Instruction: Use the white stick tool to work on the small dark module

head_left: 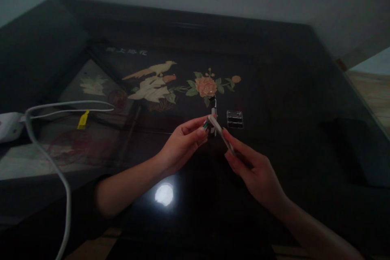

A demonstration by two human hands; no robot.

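White cable (pixel 68 205), yellow tag (pixel 82 120)

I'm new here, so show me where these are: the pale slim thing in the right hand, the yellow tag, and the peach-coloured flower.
Pale slim thing (pixel 219 131): head view, along its visible length.
Yellow tag (pixel 82 121): head view, its flat body.
Peach-coloured flower (pixel 206 86): head view, middle of its petals.

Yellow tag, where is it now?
Left side of the head view: the yellow tag is by the white cable, left of the left hand.
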